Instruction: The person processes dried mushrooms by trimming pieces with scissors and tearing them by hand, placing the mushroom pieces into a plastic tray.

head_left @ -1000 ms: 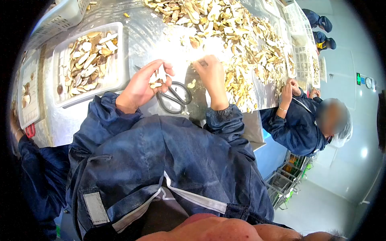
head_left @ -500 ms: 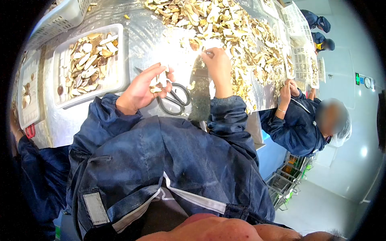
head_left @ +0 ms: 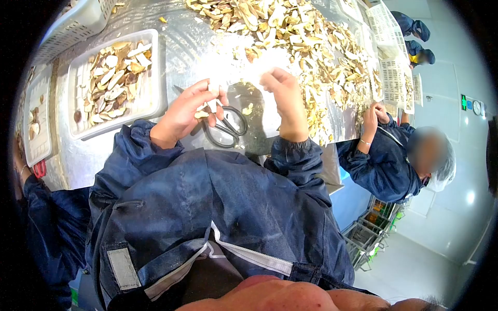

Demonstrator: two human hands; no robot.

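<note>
My left hand is closed around a few pale mushroom slices, which poke out between thumb and fingers. Under and beside it lie black-handled scissors on the metal table, the blades mostly covered by the hand. To the right, my right hand is raised over the table with thumb and fingers pinched together. Strong glare at its fingertips hides whatever they may hold. Beyond it spreads a large heap of sliced mushrooms, and a small piece rests beside the scissors.
At left stands a white tray of mushroom slices, with another tray further left. A perforated basket is at the upper left; more baskets line the far right. A co-worker works at right; another person's sleeve shows at left.
My right hand has shifted slightly right and toward me, away from the slices it was near. My left thumb has moved over the slices, closing the hand more.
</note>
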